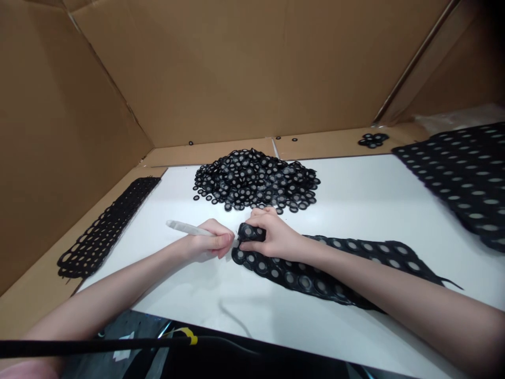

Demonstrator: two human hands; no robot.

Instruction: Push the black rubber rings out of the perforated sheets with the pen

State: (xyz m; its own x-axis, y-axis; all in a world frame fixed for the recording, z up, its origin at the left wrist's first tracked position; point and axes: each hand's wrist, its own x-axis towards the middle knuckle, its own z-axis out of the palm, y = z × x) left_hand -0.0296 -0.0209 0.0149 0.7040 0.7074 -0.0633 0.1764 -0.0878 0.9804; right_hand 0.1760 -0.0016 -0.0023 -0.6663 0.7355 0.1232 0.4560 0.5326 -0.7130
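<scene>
My left hand is closed around a pale pen-shaped tool. The tool's back end points up and left; its tip is hidden near my fingers. My right hand pinches the left end of a black sheet of joined rings, close to my left fingertips. A short row of rings stands raised between the right thumb and fingers. The sheet runs rightward under my right forearm, and a loose strand trails from its far end. Just beyond my hands lies a heap of loose black rings.
A narrow black ring sheet lies at the left edge, and a larger one at the right. A small ring cluster sits at the back. Cardboard walls enclose the white board. A black cable crosses the front.
</scene>
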